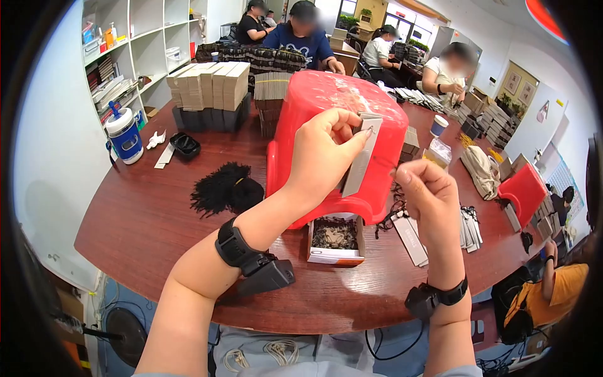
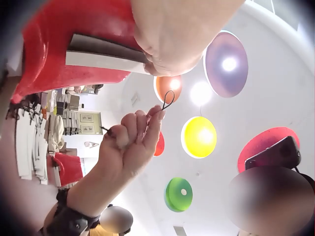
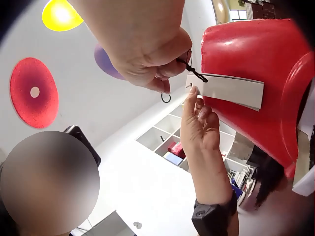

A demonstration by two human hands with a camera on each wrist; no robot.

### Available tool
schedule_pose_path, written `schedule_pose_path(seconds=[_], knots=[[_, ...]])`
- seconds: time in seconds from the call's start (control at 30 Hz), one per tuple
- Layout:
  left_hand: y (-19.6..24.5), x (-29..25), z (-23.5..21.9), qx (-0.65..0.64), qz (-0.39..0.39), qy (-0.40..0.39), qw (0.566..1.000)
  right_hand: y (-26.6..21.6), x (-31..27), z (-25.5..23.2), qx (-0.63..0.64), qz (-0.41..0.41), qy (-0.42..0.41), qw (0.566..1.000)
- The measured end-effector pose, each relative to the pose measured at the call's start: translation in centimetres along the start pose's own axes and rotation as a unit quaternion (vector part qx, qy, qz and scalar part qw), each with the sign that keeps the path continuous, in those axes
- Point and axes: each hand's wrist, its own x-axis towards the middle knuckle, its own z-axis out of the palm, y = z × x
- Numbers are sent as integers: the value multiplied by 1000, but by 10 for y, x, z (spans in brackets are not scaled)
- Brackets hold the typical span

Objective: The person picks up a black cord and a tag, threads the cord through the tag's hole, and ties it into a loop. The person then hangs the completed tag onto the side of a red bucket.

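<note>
My left hand (image 1: pixel 326 151) pinches a stack of narrow grey-white tags (image 1: pixel 361 157) near their top end, in front of an upturned red plastic stool (image 1: pixel 339 94). To the right of the tags, my right hand (image 1: pixel 430 195) pinches a thin black cord between thumb and forefinger; in the left wrist view the cord's small loop (image 2: pixel 169 98) stands out past the fingertips. A knotted part of the cord (image 3: pixel 197 73) hangs by the tags in the right wrist view. Whether the cord touches the tags I cannot tell.
Under the stool's edge sits a small box of black bits (image 1: pixel 336 256). Left lies a black cord bundle (image 1: pixel 229 190); right, loose tags (image 1: pixel 409 239). Stacked cards (image 1: pixel 210 88) and a blue-white jug (image 1: pixel 124 135) stand farther back. Several people sit around.
</note>
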Motion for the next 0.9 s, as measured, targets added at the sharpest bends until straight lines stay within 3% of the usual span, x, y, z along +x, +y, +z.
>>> schedule_pose_path(seconds=[0.17, 0.23, 0.37, 0.6, 0.73, 0.9], knots=[[-1, -6, 0, 92, 67, 16, 993, 6, 21, 3, 74, -3, 30, 997], [10, -8, -3, 71, -46, -3, 996, 17, 29, 0, 73, 5, 28, 997], [8, -8, -4, -3, -72, -26, 997, 28, 34, 4, 12, -14, 54, 998], [-2, -9, -9, -31, -30, -78, 996, 43, 36, -1, -12, -13, 59, 998], [-7, -5, -18, -92, 25, -170, 981, 46, 36, -2, 46, -6, 38, 998], [1, 0, -28, -59, 65, -222, 971, 45, 38, -7, 136, 17, 0, 991]])
